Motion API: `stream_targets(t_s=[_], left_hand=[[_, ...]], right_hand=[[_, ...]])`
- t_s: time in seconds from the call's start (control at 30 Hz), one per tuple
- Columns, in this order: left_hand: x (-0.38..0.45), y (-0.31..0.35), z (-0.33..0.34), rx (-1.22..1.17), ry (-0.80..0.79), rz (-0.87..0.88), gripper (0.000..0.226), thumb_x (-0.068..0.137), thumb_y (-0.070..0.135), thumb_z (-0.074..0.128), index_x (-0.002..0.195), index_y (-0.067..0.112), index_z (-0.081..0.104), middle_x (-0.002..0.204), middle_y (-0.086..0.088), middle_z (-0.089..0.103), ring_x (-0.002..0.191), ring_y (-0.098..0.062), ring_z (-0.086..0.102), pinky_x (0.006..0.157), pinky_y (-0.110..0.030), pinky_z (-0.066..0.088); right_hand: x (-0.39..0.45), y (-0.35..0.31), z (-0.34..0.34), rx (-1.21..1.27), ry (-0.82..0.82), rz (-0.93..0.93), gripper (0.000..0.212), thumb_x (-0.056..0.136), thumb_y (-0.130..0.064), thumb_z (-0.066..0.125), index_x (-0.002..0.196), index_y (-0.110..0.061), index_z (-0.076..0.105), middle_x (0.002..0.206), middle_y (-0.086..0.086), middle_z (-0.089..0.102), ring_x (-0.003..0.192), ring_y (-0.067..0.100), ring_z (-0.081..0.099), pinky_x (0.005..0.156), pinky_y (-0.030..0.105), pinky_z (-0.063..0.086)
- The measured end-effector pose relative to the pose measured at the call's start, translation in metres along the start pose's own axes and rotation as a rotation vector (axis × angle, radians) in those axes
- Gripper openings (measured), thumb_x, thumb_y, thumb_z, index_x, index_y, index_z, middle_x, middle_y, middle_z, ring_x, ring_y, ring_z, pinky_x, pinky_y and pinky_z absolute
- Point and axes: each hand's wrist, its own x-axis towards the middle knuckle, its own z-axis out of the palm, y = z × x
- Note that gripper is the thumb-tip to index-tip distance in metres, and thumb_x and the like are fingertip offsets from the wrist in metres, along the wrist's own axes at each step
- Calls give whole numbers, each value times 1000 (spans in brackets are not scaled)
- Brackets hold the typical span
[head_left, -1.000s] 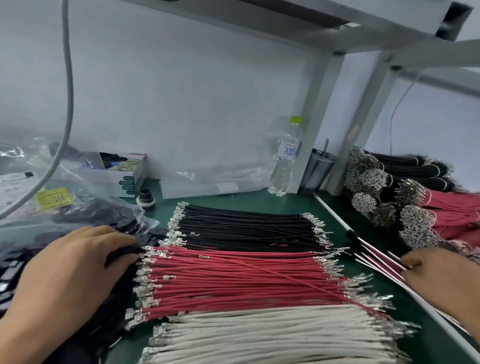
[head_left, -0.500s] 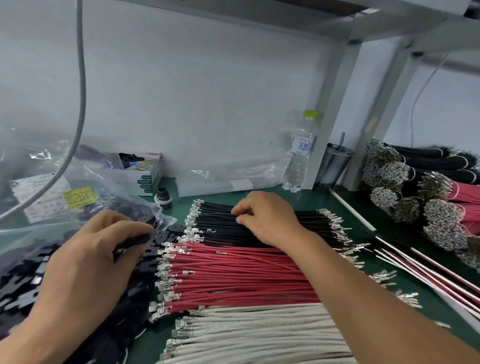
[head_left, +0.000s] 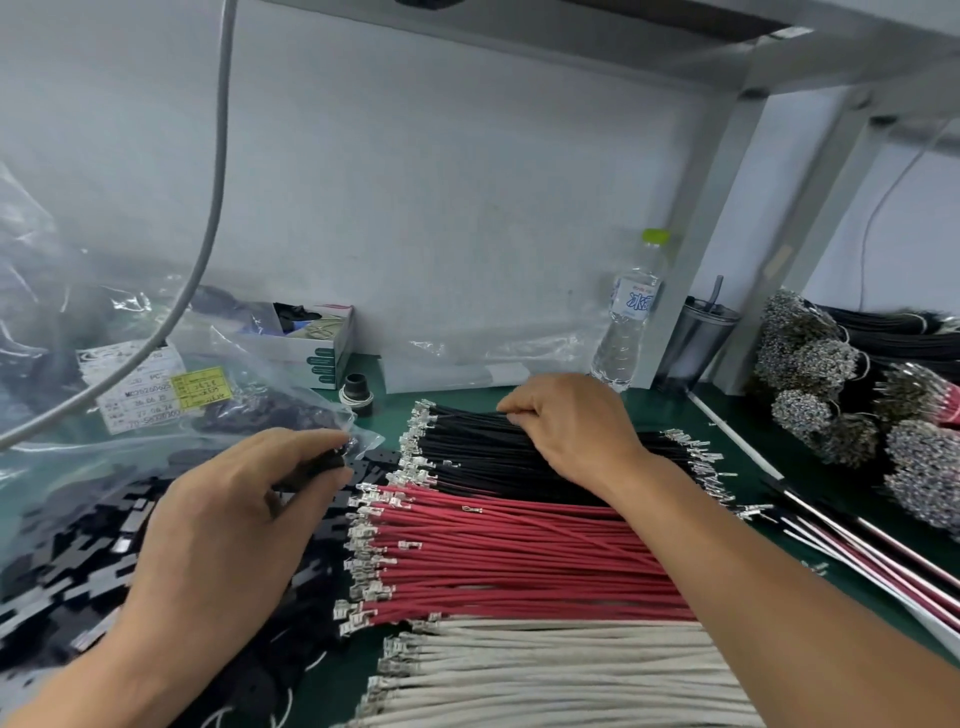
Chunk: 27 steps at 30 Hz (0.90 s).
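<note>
Right hand (head_left: 571, 431) has crossed from striped wires (head_left: 883, 561) at desk (head_left: 769, 467) right edge onto black wires (head_left: 493, 457); barely shifted over last half second. Left hand (head_left: 228, 525) still pinches small black part (head_left: 332, 461), beside mouth of clear bag (head_left: 156, 415) holding similar black parts. Small box (head_left: 322, 358) behind: dark contents, unclear. Right fingertips curled at bundle's far edge; whether they grip a wire, cannot tell. Red wires (head_left: 519, 561) partly under forearm.

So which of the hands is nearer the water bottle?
Right. The right hand curls onto the black wires just in front of the water bottle; the left hand pinches a black part farther left.
</note>
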Motion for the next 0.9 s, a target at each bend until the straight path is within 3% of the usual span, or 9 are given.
stream_targets(t_s=[0.1, 0.17, 0.27, 0.37, 0.43, 0.5, 0.63, 0.73, 0.9], left_hand=[[0, 2, 0, -88, -62, 23, 33, 87, 39, 63, 119, 41, 72, 108, 19, 66, 76, -10, 64, 67, -15, 47], [0, 4, -1, -105, -113, 26, 39, 90, 38, 59, 128, 37, 70, 106, 14, 64, 77, -12, 63, 66, -21, 47], [-2, 9, -1, -89, -161, -12, 40, 88, 26, 73, 127, 36, 71, 108, 24, 63, 82, -3, 64, 70, -11, 48], [-1, 17, -2, -56, -163, -45, 31, 78, 23, 85, 102, 40, 76, 109, 34, 62, 83, 10, 63, 70, 4, 42], [-2, 21, -4, -59, -172, -45, 25, 79, 26, 83, 95, 43, 75, 106, 29, 64, 81, 9, 64, 70, 3, 42], [-4, 21, -4, -51, -171, -42, 23, 82, 26, 80, 96, 43, 73, 105, 30, 63, 83, 11, 63, 71, 4, 41], [-7, 19, -1, -34, -167, -63, 27, 84, 21, 79, 101, 42, 72, 108, 44, 59, 86, 14, 61, 69, 6, 40], [-8, 19, 0, -29, -169, -52, 30, 85, 22, 77, 104, 44, 70, 108, 41, 62, 85, 12, 63, 68, 6, 40], [-6, 21, 1, -53, -169, -54, 38, 79, 15, 84, 104, 42, 75, 109, 33, 65, 83, 7, 66, 71, 4, 42]], right_hand=[[1, 1, -18, -26, 111, -41, 27, 102, -23, 52, 118, -32, 70, 100, -9, 68, 94, 16, 63, 76, 29, 48], [-1, -1, -28, -102, 219, -38, 27, 104, -30, 46, 119, -32, 68, 99, -10, 62, 93, 14, 59, 68, 29, 41], [-16, -6, -37, -130, 263, -32, 27, 104, -37, 44, 114, -32, 68, 97, -13, 60, 89, 11, 58, 65, 27, 37], [-45, -14, -36, -80, 254, -110, 22, 100, -35, 49, 105, -31, 71, 89, -17, 55, 80, 3, 51, 63, 21, 38], [-62, -19, -29, -56, 246, -132, 14, 95, -29, 60, 102, -29, 73, 86, -17, 53, 77, -1, 48, 63, 14, 38], [-71, -20, -16, -39, 215, -105, 15, 92, -21, 68, 103, -27, 75, 85, -16, 55, 77, -1, 48, 61, 17, 43], [-72, -13, -3, -10, 145, -79, 29, 98, -12, 58, 119, -28, 70, 90, -15, 57, 79, 5, 56, 66, 31, 52], [-73, -7, -4, -54, 149, -43, 35, 95, -6, 56, 121, -26, 68, 90, -13, 62, 79, 9, 61, 65, 29, 51], [-77, -12, -21, -89, 240, -29, 15, 95, -21, 62, 104, -27, 72, 91, -13, 61, 84, 9, 60, 66, 21, 42]])
